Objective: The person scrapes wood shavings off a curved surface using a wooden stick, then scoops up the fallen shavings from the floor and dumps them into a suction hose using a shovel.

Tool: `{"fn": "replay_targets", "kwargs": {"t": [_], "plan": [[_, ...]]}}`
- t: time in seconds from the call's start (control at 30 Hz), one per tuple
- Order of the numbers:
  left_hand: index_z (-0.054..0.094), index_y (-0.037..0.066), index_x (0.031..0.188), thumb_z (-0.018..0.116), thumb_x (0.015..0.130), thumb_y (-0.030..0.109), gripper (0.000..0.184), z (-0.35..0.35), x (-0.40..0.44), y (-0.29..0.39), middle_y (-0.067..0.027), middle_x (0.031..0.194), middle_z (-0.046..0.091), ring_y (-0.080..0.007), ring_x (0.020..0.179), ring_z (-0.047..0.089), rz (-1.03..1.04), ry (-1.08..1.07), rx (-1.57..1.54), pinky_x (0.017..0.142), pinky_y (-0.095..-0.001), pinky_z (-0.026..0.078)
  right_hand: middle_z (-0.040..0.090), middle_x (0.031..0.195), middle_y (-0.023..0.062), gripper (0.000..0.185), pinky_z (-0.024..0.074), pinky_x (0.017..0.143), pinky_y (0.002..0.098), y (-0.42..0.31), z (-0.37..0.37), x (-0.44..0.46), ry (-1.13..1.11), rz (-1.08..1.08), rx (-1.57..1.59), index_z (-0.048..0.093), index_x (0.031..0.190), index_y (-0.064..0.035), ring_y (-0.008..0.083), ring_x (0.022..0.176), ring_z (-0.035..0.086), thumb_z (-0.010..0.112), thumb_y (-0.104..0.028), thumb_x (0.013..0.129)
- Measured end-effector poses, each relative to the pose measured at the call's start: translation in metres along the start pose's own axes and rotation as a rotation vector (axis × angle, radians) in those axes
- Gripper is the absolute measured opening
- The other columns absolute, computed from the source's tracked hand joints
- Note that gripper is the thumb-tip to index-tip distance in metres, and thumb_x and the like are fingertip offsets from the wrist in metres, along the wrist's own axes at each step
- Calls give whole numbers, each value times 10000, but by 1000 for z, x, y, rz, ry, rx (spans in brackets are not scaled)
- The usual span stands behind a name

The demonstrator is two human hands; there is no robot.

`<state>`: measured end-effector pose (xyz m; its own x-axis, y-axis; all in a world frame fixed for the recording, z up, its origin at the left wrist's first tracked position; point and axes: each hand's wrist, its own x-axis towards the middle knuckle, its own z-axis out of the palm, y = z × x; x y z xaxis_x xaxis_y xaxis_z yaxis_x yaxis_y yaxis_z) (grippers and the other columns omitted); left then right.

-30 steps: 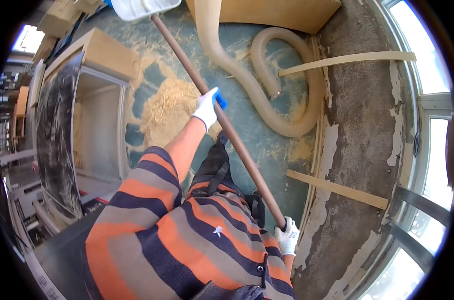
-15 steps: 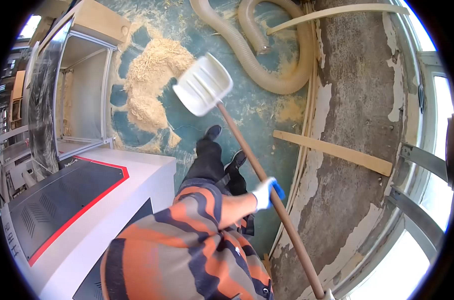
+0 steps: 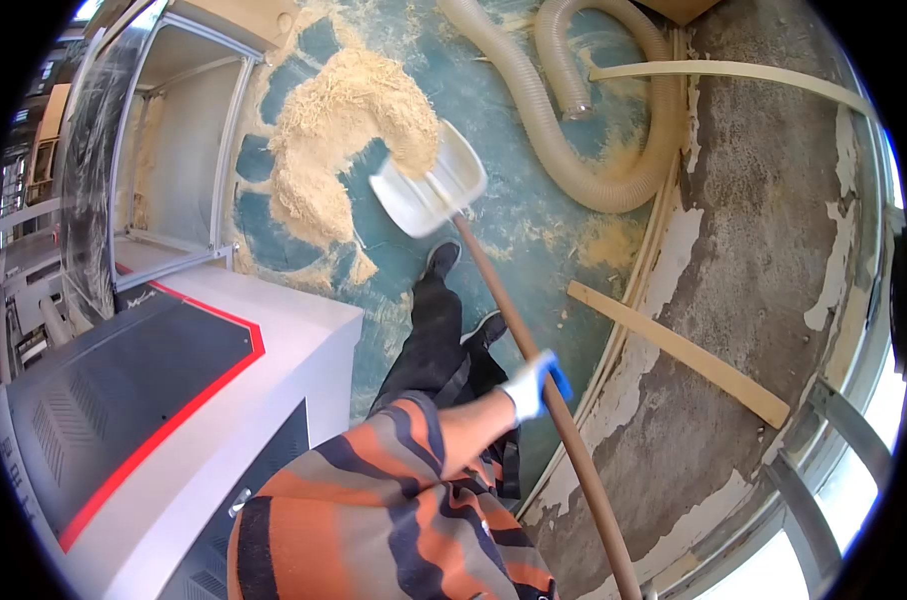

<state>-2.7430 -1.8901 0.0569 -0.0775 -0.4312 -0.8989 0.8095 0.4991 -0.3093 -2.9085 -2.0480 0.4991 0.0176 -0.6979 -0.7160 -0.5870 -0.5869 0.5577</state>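
Note:
A white scoop shovel (image 3: 406, 205) with a long wooden handle reaches toward a pile of wood shavings (image 3: 319, 135) on the floor. Its blade touches the right end of the curved pile, and some shavings lie over the blade's upper part. My left hand (image 3: 536, 387), in a white and blue glove, is closed around the middle of the handle. The handle runs down to the bottom edge of the view. There my right hand is almost wholly cut off, and its fingers are hidden.
A ribbed hose (image 3: 564, 150) curls on the green floor at upper right. Wooden strips (image 3: 679, 350) lean over the ledge by the windows. On the left stand a white and grey machine (image 3: 304, 310) and a metal-framed cabinet (image 3: 189, 140). My feet are below the blade.
The shovel blade has shifted relative to the pile and now meets its right end. The view has turned slightly. My left hand keeps its grip on the handle.

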Motion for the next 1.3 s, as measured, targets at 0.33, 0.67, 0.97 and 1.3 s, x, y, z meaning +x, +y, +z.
{"fn": "replay_targets", "kwargs": {"t": [0.33,0.67,0.97,1.3], "plan": [[584,116,885,679,918,314,222,-35,41,393,-50,746,575,-220,656,598,404,157,35,648,-436,566,664,770,177,329,508,629,497,-372,5,87,292,-471,233,558,858,-74,390,684,660,707,-344,743],[585,61,869,692,835,186,168,22,-3,450,-73,708,571,-230,582,594,373,377,55,540,-416,556,691,761,148,359,529,679,462,-395,-58,63,253,-293,123,628,833,-75,368,705,679,749,-359,651],[556,52,935,692,839,122,180,63,-84,440,-88,709,576,-251,546,593,412,427,119,509,-431,544,692,896,221,352,516,767,513,-358,-71,25,-27,-352,497,632,1093,-153,437,884,662,673,-282,768],[531,19,850,672,817,160,203,194,-186,589,-110,659,566,-262,525,582,971,439,561,470,-440,503,709,834,167,533,538,716,468,-513,-18,92,75,-579,638,681,929,-116,389,818,687,686,-567,644]]}}
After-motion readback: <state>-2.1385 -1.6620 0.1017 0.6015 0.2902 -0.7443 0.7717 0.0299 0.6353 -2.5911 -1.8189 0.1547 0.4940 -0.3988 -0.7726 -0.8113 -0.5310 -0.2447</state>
